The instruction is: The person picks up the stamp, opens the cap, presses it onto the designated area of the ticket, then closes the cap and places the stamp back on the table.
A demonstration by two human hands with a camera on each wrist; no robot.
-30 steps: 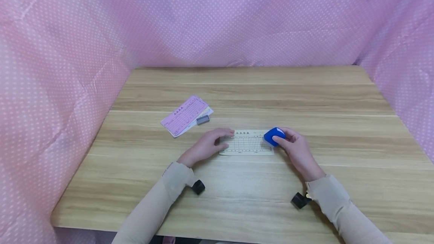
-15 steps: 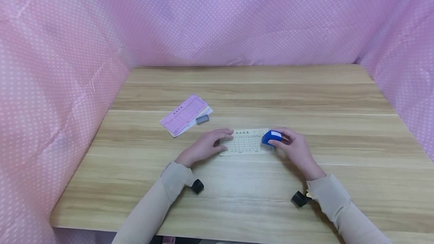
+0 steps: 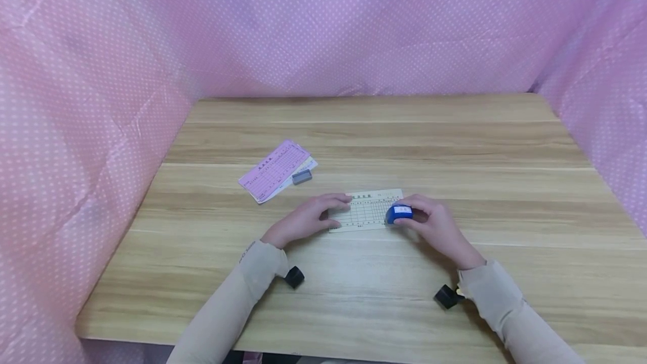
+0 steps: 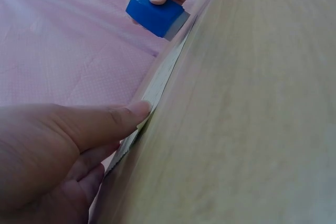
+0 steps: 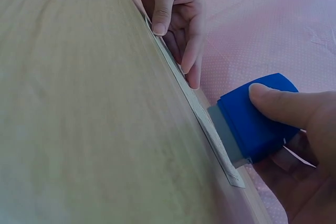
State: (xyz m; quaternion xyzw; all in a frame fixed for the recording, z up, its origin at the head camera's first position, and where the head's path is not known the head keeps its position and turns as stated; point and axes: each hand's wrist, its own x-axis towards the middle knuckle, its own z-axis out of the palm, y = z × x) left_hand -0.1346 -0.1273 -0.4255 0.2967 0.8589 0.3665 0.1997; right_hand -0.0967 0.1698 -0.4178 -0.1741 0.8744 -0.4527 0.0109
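Observation:
A pale printed slip (image 3: pixel 364 210) with a grid lies flat on the table in the head view. My left hand (image 3: pixel 308 218) rests on its left end, thumb and fingers spread apart; the left wrist view shows the thumb (image 4: pixel 118 121) pressing on the paper. Between thumb and fingers, my right hand (image 3: pixel 440 229) grips a blue stamp (image 3: pixel 399 214) with a white label on top. Its grey base (image 5: pixel 226 135) meets the right part of the slip in the right wrist view. The stamp's underside is hidden.
Back left, a purple printed slip (image 3: pixel 275 170) lies slanted over a paler one (image 3: pixel 308 165). A small grey cap-like block (image 3: pixel 302 177) sits at their right edge. Pink dotted cloth (image 3: pixel 354 27) hangs around the wooden table (image 3: pixel 404 145).
My right hand has brought the stamp left and slightly nearer, turning it from tilted to upright over the slip. The slip has rotated slightly. My left hand has hardly moved.

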